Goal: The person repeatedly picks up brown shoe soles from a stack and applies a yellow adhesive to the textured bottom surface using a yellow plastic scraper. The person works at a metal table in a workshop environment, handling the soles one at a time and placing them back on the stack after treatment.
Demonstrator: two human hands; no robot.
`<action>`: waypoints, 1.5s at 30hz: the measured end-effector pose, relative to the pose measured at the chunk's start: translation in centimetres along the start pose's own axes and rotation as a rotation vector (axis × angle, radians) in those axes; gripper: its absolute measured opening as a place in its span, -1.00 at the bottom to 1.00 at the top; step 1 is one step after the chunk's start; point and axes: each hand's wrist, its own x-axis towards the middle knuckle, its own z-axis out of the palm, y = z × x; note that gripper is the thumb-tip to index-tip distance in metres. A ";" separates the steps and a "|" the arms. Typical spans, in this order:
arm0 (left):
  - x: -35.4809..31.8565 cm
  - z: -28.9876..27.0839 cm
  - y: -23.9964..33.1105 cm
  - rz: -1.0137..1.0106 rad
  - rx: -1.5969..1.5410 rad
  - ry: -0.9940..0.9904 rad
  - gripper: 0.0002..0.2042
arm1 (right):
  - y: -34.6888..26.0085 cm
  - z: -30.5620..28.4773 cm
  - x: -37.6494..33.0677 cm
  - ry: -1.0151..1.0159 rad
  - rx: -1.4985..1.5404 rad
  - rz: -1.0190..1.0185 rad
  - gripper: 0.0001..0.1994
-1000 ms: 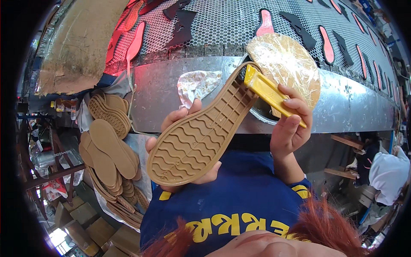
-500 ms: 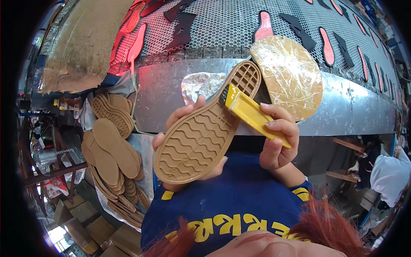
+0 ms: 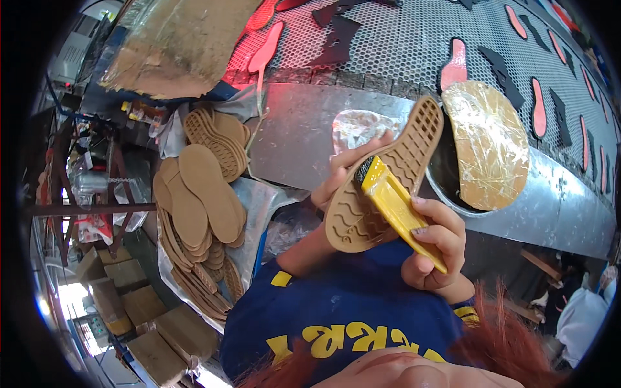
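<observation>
A tan shoe sole [image 3: 414, 142] is gripped at its left edge by my left hand [image 3: 352, 158], whose fingers are partly behind it. Its treaded underside, with wavy ridges and a gridded heel, faces me, tilted with the heel up and to the right. My right hand [image 3: 441, 240] is closed round the yellow handle of a flat brush [image 3: 402, 213]. The brush lies across the front of the sole, and its dark bristles are at the sole's left edge, close to my left fingers.
Stacked tan soles [image 3: 210, 194] lie at the left on a plastic-covered surface. Behind the sole, a tape-wrapped round board [image 3: 490, 145] partly covers a dark-filled bowl [image 3: 443, 171]. A mesh conveyor [image 3: 401, 52] carries pink and black shoe parts. Cardboard boxes [image 3: 152, 307] stand lower left.
The view has swung, shifting the scene rightward. The sole is tilted more steeply, and the bristles have moved from near its heel down its left edge. The bowl beneath the board now shows.
</observation>
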 end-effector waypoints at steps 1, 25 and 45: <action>0.2 -0.6 0.1 -0.023 -0.031 -0.044 -0.54 | -0.2 0.1 0.2 -0.001 -0.014 -0.014 -0.57; 1.0 1.1 1.4 -0.117 0.758 -0.311 -0.41 | -1.7 0.2 1.1 -0.033 -0.024 -0.177 -0.55; 1.1 -0.8 -1.9 0.026 0.280 -0.415 -0.13 | -0.8 -1.7 0.8 -0.154 0.141 -0.018 -0.80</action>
